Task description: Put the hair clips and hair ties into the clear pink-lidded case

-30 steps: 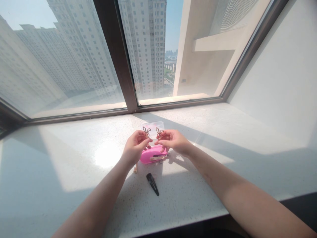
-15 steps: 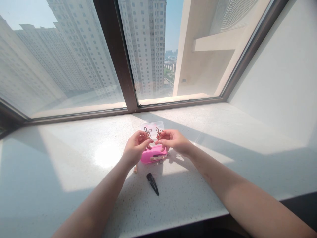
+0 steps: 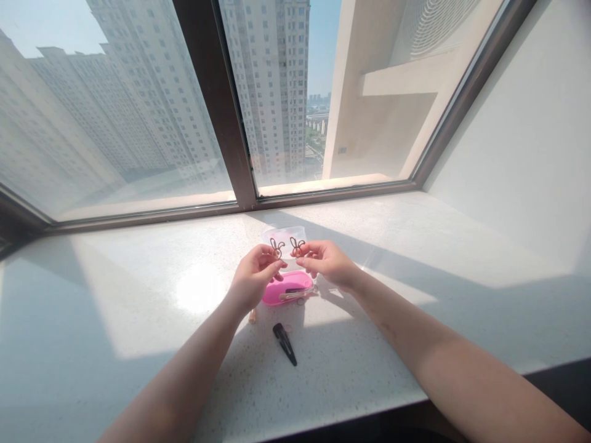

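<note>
Dark brown, thin and wire-like: two looped pieces of matching shape are presented side by side, each formed of a small round loop topped by two ear-like loops. The left looped piece [image 3: 277,248] is pinched between thumb and fingers of the left grip [image 3: 252,274], which is closed on it; the right looped piece [image 3: 297,247] is likewise pinched at the fingertips of the right grip [image 3: 330,264]. Both are held upright, ears up, just apart from each other, in the space between the two grips. A warm tint is noted on the round loops; the exact material cannot be told.

Compared with the frame one second earlier, the left looped piece is seen shifted slightly toward the right one, and the gap between them is narrowed. The lower fingers of the right grip are drawn back, so that more of the pink tray [image 3: 271,298] below the grips is exposed. A pale clip [image 3: 292,296] is seen lying across this tray.

Beyond the grips, a clear container [image 3: 301,232] is partly covered. Nearer than the grips, a black clip [image 3: 285,345] is found on the windowsill [image 3: 351,363], its position essentially unchanged.
</note>
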{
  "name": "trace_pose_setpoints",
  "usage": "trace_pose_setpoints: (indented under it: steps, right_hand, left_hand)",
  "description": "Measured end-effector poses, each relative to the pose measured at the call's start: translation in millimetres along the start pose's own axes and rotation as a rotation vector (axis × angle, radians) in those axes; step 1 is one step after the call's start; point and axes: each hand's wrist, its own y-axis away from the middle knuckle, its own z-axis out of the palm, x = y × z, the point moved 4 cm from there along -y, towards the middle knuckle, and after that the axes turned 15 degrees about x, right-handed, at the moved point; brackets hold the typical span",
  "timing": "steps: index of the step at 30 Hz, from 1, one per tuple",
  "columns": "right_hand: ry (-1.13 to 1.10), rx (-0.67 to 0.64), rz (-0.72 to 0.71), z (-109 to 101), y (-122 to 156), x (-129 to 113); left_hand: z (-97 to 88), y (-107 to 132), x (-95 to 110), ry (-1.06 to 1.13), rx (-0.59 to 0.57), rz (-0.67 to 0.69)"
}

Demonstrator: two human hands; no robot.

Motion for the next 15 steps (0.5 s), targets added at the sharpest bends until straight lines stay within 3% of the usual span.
trace_pose_setpoints:
  steps: [15]
  right_hand:
    - [-0.041, -0.037, 0.011, 1.9, 0.1, 3.8]
  left_hand:
    - [1.5, 1.2, 0.4, 0.021, -0.016, -0.012]
